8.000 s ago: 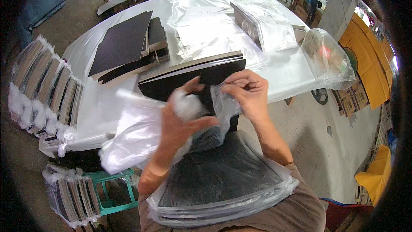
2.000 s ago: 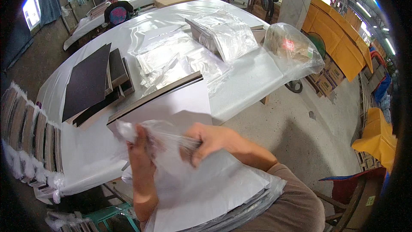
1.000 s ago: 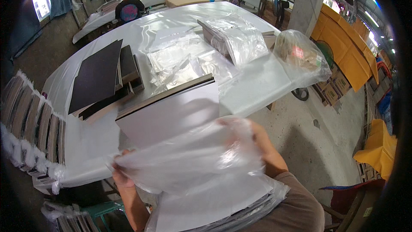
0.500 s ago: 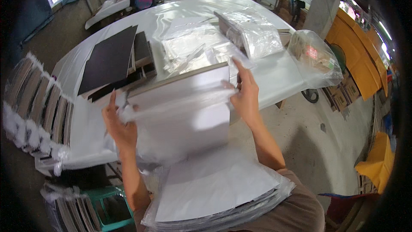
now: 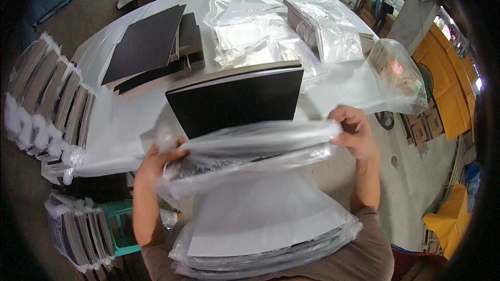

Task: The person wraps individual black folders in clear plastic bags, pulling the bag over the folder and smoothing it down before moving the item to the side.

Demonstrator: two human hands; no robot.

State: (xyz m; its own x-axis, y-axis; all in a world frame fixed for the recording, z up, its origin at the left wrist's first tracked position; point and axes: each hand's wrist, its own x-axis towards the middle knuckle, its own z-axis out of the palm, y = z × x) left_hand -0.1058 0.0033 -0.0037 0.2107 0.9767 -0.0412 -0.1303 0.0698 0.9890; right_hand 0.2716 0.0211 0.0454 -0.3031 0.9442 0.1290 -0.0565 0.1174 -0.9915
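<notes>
A clear plastic bag [image 5: 250, 148] is stretched between my hands at the near edge of the table. My left hand [image 5: 156, 164] grips its left end and my right hand [image 5: 354, 132] grips its right end. The bag's mouth sits around the near end of a stack of black boards [image 5: 234, 99] lying on the table. Below my hands, on my lap, rests a pile of bagged boards [image 5: 265, 234] with a white sheet on top.
Loose black boards [image 5: 148, 47] lie at the table's left, empty clear bags [image 5: 250, 39] in the middle, a bagged bundle [image 5: 325, 31] at the right. Bagged stacks [image 5: 47, 99] stand left of the table. A full plastic sack [image 5: 398, 75] hangs at its right edge.
The bag hid the stack's top half a second ago; now it has come down toward me and the black top board shows. Both hands have dropped lower and spread wider.
</notes>
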